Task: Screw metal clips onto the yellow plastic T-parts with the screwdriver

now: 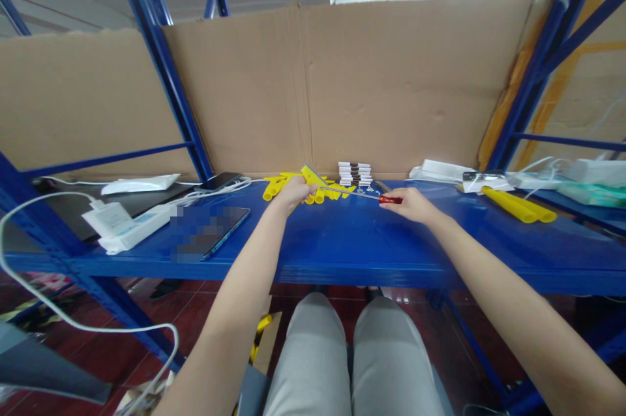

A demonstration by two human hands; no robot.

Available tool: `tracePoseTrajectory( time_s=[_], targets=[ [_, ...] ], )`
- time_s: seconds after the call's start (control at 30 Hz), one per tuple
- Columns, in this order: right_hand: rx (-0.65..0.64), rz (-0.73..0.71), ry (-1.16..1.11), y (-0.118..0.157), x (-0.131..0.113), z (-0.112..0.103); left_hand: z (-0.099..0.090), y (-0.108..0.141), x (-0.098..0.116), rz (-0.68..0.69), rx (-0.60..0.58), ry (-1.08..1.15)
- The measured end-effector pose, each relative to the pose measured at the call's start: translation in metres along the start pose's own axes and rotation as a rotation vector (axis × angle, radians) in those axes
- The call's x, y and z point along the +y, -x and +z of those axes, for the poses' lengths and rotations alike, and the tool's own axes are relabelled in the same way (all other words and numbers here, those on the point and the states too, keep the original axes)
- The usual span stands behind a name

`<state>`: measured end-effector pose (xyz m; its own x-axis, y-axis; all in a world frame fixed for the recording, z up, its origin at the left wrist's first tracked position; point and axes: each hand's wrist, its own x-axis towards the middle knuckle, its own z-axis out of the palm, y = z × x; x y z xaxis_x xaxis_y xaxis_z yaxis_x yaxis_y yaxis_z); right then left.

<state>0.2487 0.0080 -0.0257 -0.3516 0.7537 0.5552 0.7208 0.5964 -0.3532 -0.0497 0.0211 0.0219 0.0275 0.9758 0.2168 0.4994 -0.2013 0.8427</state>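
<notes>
My left hand point(296, 190) is closed around a yellow piece with a grey face point(312, 175), tilted above the blue shelf. In my right hand point(413, 205) is a screwdriver point(390, 200) with a red handle. Its long metal shaft points left, and the tip reaches the yellow piece or ends right beside it; I cannot tell if they touch. Several yellow tubular pieces point(270, 192) lie in a pile behind and around my left hand. Just behind the shaft stands a stack of white and dark pieces point(355, 173), with small shiny bits at its right.
On the left lie a phone point(220, 233), a white power strip point(139, 227) with a plugged charger, and cables. To the right are two yellow tubes point(511, 204) and white packets point(440, 171). A cardboard panel point(391, 83) closes the back between blue posts.
</notes>
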Motion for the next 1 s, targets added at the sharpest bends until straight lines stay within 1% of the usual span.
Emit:
tracePoseTrajectory(
  time_s=[0.17, 0.33, 0.47, 0.57, 0.63, 0.73, 0.8, 0.83, 0.93, 1.0],
  targets=[
    [-0.082, 0.071, -0.134, 0.000, -0.004, 0.002, 0.000, -0.002, -0.001, -0.007, 0.006, 0.003],
    [-0.212, 0.216, -0.303, 0.002, -0.015, 0.001, 0.001, -0.003, -0.001, 0.007, 0.026, 0.022],
    [-0.232, 0.300, -0.366, 0.002, -0.024, 0.002, 0.002, -0.004, 0.003, 0.028, 0.050, 0.069],
    [-0.166, 0.340, -0.441, 0.002, -0.028, 0.003, 0.005, -0.009, 0.008, 0.092, 0.094, 0.103],
    [-0.110, 0.352, -0.498, 0.003, -0.028, 0.003, 0.010, -0.014, 0.012, 0.156, 0.122, 0.078],
    [-0.046, 0.334, -0.528, 0.004, -0.025, 0.003, 0.019, -0.021, 0.015, 0.309, 0.154, -0.003],
    [-0.001, 0.308, -0.503, 0.004, -0.019, 0.003, 0.024, -0.024, 0.015, 0.418, 0.199, -0.050],
    [0.022, 0.295, -0.480, 0.003, -0.016, 0.003, 0.026, -0.025, 0.013, 0.451, 0.215, -0.081],
    [0.078, 0.238, -0.372, 0.001, -0.007, 0.005, 0.029, -0.023, 0.006, 0.501, 0.249, -0.194],
    [0.119, 0.178, -0.267, 0.000, -0.004, 0.005, 0.027, -0.020, 0.001, 0.524, 0.265, -0.228]
  ],
)
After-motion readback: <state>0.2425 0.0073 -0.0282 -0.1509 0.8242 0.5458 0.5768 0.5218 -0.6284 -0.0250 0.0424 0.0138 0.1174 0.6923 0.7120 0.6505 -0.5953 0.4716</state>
